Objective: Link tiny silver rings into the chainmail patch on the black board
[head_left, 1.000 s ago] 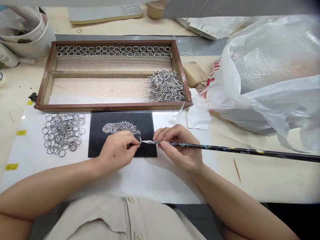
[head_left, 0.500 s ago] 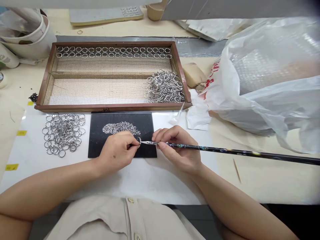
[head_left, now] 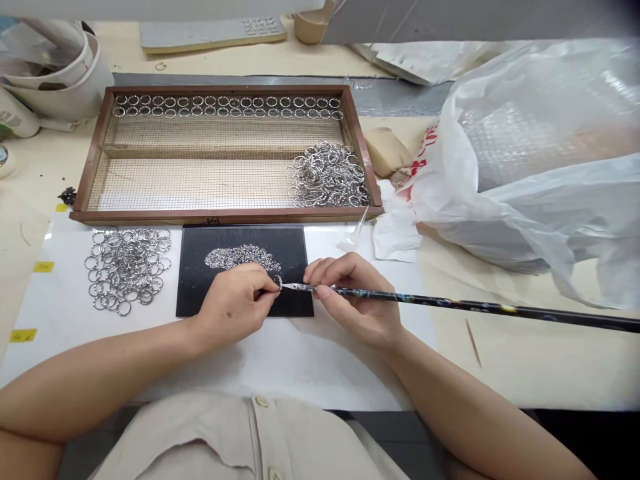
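My left hand (head_left: 237, 300) is closed, pinching a small silver ring (head_left: 278, 281) over the front part of a black tray (head_left: 193, 287). Tiny shiny stones (head_left: 245, 257) lie in a heap on the tray, just beyond my left fingers. In my right hand (head_left: 357, 297) is a long dark pen-like tool (head_left: 450, 303), gripped near its pale pointed end. That point touches or nearly touches the ring; the exact contact is too small to tell. Silver rings (head_left: 127, 267) form a loose pile left of the black tray.
Behind the black tray stands a wooden mesh-bottomed frame (head_left: 215, 217) with two rows of rings at its back and a ring heap (head_left: 330, 175) at its right. A plastic bag (head_left: 530, 200) fills the right side. White cups (head_left: 75, 87) stand back left. A thin stick (head_left: 473, 343) lies right.
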A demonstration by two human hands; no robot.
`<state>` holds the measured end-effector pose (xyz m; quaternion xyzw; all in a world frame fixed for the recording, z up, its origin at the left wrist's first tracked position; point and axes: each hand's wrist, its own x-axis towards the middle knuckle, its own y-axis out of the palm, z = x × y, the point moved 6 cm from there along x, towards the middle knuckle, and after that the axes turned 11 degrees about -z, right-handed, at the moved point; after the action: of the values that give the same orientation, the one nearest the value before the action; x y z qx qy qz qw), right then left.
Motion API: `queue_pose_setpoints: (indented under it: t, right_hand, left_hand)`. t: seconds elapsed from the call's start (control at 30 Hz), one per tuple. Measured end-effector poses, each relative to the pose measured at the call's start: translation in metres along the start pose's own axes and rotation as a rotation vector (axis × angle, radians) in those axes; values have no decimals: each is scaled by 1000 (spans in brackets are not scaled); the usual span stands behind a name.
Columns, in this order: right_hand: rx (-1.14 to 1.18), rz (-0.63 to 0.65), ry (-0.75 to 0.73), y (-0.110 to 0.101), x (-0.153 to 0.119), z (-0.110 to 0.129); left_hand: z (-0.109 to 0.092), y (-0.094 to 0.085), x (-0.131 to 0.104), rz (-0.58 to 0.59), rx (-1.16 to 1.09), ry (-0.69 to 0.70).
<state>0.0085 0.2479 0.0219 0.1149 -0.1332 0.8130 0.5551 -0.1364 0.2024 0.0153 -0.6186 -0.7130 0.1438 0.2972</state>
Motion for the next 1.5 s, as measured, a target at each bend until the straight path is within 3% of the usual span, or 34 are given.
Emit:
queue_pose_setpoints:
  t: [0.2,0.43,0.8,1.5]
  right_hand:
    - [16,-45,-2,-3,1,0]
    - [-211,-101,153,-8,2,-18]
    - [-330,-81,160,-5,4,-20]
    - [-347,-73,162,-3,7,-17]
  left_hand:
    - [0,-1,0,-11,-24,6]
    - [1,0,0,-10,-25,8]
    - [2,0,-1,-1,-26,-4]
    - [0,-1,0,-1,-18,1]
